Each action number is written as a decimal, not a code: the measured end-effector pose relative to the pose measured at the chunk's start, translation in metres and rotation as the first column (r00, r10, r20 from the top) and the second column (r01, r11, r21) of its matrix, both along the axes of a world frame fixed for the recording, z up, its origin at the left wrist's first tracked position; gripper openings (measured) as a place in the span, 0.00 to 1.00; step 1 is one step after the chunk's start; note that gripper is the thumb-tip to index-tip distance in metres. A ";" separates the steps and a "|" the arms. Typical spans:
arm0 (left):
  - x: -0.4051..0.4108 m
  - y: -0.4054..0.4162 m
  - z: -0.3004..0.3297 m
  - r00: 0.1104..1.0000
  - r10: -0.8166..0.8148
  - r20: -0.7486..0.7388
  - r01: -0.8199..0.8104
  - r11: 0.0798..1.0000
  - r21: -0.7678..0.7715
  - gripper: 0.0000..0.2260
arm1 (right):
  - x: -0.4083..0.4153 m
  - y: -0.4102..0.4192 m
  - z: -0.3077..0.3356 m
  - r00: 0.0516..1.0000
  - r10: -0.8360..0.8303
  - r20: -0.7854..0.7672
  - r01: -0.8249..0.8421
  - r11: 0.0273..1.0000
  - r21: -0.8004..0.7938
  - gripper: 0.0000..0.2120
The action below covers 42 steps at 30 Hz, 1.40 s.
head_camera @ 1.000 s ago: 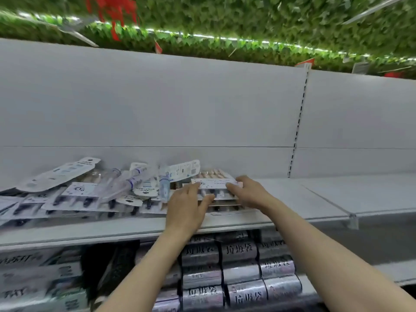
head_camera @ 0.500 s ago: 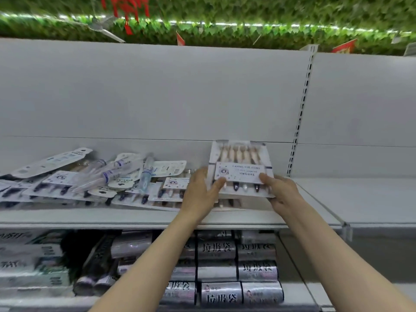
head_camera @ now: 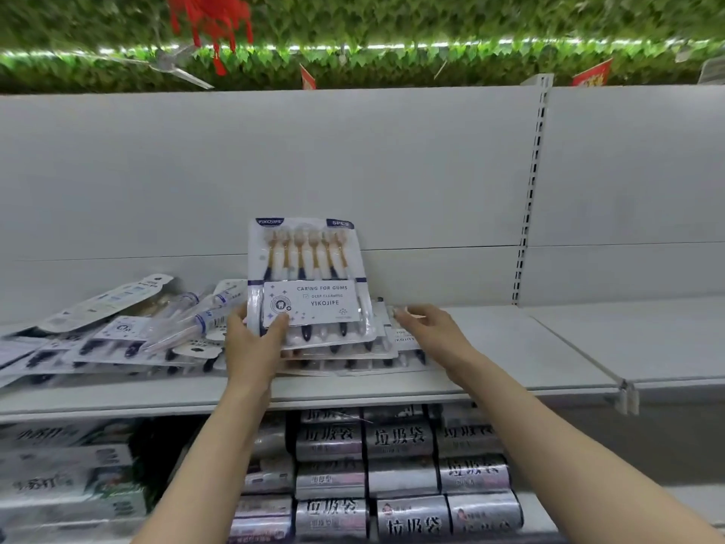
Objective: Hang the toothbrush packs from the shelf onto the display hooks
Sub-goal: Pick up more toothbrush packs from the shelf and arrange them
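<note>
My left hand [head_camera: 251,347] grips the lower left corner of a five-piece toothbrush pack [head_camera: 310,276], thumb on its white label, and holds it upright above the shelf [head_camera: 529,347]. My right hand [head_camera: 431,331] is off that pack, just to its right. Its fingers reach left and their tips touch the edge of the stack of similar packs [head_camera: 392,347] lying flat underneath. A loose pile of other toothbrush packs [head_camera: 117,327] spreads over the shelf to the left.
A white back panel rises behind the shelf, with a slotted upright [head_camera: 529,190] at right. Silver bin-bag rolls [head_camera: 392,465] and boxes [head_camera: 59,465] fill the shelf below. A plastic clip [head_camera: 623,394] juts from the shelf's front edge.
The pack was lifted off the stack and tipped upright. My right hand has let go of its right edge and dropped to the stack; my left hand still holds it.
</note>
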<state>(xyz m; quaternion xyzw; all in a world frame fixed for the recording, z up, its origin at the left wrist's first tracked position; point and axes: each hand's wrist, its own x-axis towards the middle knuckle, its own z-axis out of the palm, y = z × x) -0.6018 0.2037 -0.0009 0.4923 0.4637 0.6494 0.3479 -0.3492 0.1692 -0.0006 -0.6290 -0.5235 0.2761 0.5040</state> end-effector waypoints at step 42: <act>-0.030 0.019 -0.036 0.999 -0.015 -0.033 0.014 1.000 -0.024 0.18 | -0.055 0.044 0.032 0.937 -0.279 -0.208 0.238 0.950 -0.204 0.31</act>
